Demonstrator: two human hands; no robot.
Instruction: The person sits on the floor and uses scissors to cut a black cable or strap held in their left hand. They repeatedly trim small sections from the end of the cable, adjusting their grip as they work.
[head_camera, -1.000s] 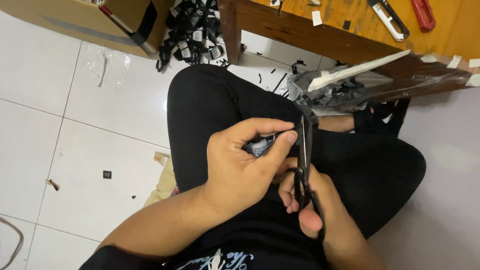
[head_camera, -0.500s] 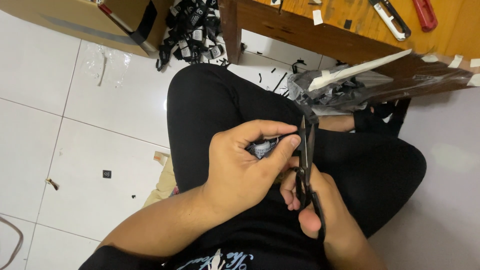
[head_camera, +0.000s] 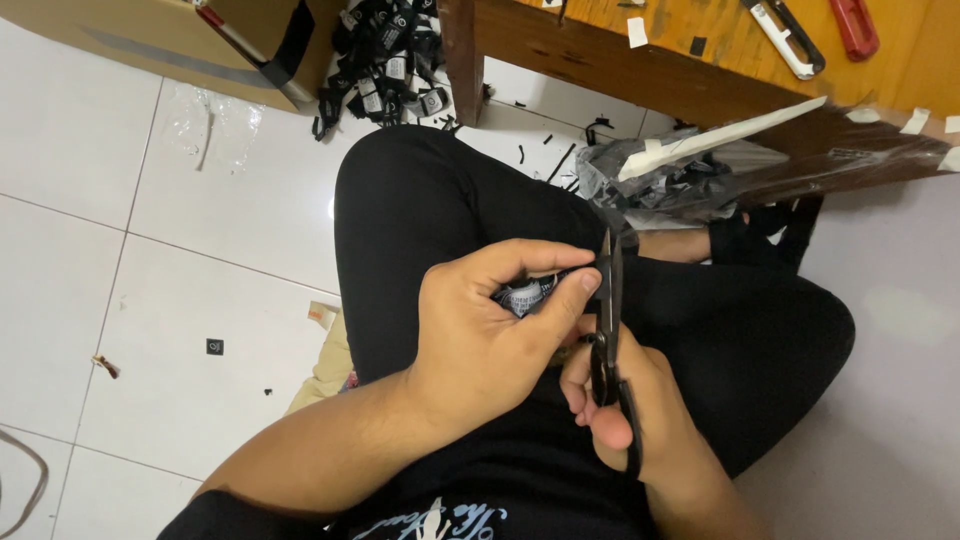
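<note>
Left hand (head_camera: 480, 340) pinches a small black label (head_camera: 527, 296) between thumb and fingers, over the lap of black trousers (head_camera: 420, 210). Right hand (head_camera: 620, 410) grips the handles of black scissors (head_camera: 608, 300), blades pointing up, just beside the label. More black labels (head_camera: 390, 60) lie heaped on the white floor (head_camera: 180, 210) near a wooden table (head_camera: 640, 70)

White tiled floor (head_camera: 180, 300), black label pile (head_camera: 385, 65), cardboard box (head_camera: 150, 40), plastic wrap (head_camera: 205, 120)
</note>
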